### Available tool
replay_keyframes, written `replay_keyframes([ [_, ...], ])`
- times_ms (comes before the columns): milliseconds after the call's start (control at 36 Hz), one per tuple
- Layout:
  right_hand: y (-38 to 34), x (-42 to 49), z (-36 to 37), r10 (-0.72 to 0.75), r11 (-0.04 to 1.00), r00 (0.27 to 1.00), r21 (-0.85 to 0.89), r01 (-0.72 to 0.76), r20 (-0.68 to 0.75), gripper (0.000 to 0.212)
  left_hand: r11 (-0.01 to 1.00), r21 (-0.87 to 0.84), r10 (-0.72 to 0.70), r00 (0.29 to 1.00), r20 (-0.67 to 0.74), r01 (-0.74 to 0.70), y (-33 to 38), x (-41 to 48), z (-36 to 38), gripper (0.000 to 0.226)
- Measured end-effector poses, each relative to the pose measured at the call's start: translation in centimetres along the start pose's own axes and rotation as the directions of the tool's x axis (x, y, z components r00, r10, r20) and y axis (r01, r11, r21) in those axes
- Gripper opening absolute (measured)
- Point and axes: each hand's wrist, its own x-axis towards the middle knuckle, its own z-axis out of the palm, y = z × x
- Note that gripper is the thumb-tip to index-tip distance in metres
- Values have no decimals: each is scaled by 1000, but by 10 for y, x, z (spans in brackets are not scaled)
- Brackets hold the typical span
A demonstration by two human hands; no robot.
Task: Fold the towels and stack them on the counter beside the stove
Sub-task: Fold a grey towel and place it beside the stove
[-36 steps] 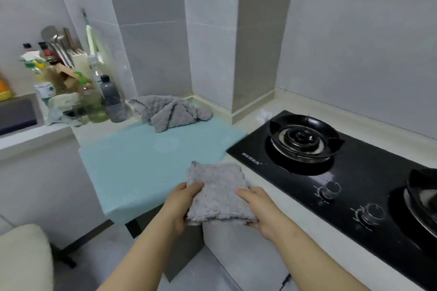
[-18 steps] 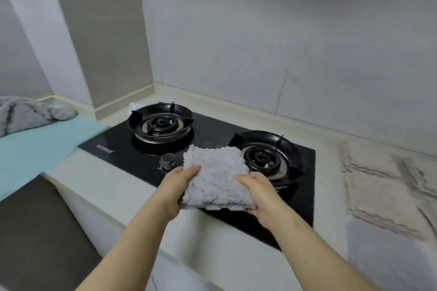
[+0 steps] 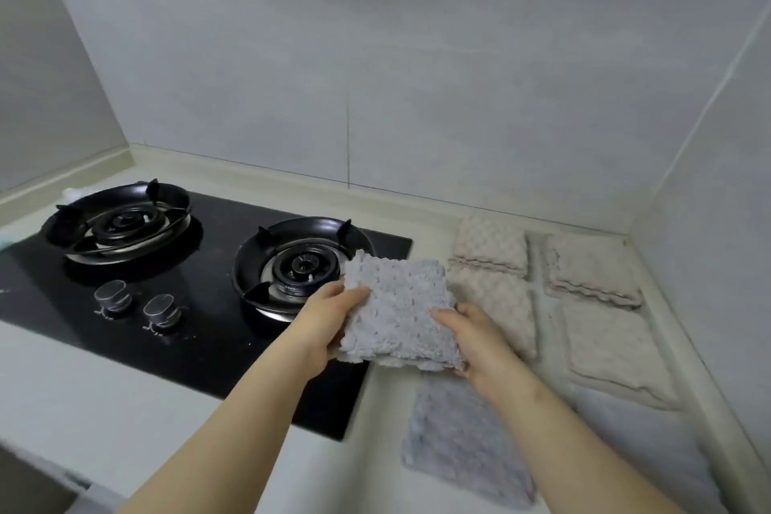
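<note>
A folded grey nubby towel [image 3: 400, 315] is held in the air at the centre of the frame, over the right edge of the black glass gas stove [image 3: 200, 296].

Its left edge is pinched by the left hand [image 3: 329, 321] and its right edge by the right hand [image 3: 471, 340], fingers closed on the cloth (thumbs on top). Folded beige towels [image 3: 600, 305] are laid flat on the pale counter [image 3: 62, 388] at the right of the frame, and another grey folded towel [image 3: 463, 451] is seen at the lower right, under the right forearm.
</note>
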Motion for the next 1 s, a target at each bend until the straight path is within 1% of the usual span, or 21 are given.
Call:
replay_keyframes([
  [56,-2,8,-17,-4,1000,999,-8,4,-32,13,1000,7,26,999,29,-26,0,4,14,42],
  [111,-4,14,-32,-10,1000,998,-18,9,-69,26,998,27,55,997,61,-57,2,5,28,50],
  [167,-6,21,-44,-22,1000,996,-10,21,-88,39,989,98,101,990,100,-111,5,6,40,43],
  [194,-6,23,-50,-26,1000,995,0,27,-101,42,980,142,123,984,128,-141,7,7,46,38],
  [250,-7,24,-66,-25,999,991,25,29,-134,37,956,227,145,971,189,-187,11,13,59,31],
  [306,-9,23,-83,-28,999,986,22,32,-166,32,935,294,132,965,227,-197,13,22,75,28],
  [472,-13,24,-141,-33,997,951,62,55,-306,51,910,352,112,948,299,-218,5,48,140,23],
  [500,-12,24,-150,-34,996,943,61,57,-331,51,908,356,109,944,311,-221,3,51,150,22],
  [556,-10,26,-167,-47,997,928,47,69,-369,45,907,354,101,935,340,-227,1,57,168,21],
  [611,-9,28,-182,-56,996,918,47,81,-393,34,902,361,97,925,369,-239,-1,64,186,22],
  [667,-9,30,-194,-68,993,910,59,100,-409,19,894,376,91,922,377,-243,-4,70,201,23],
  [694,-9,32,-200,-76,992,904,57,110,-421,16,894,380,84,922,378,-238,-6,73,207,24],
  [778,-8,38,-211,-67,993,889,54,103,-454,26,892,393,62,923,380,-222,-11,80,221,25],
  [917,-1,45,-219,-38,991,886,95,92,-462,32,882,414,58,923,381,-226,-15,83,227,24],
  [1000,2,45,-221,-49,992,877,82,100,-478,23,877,422,62,926,373,-229,-18,83,233,26],
])
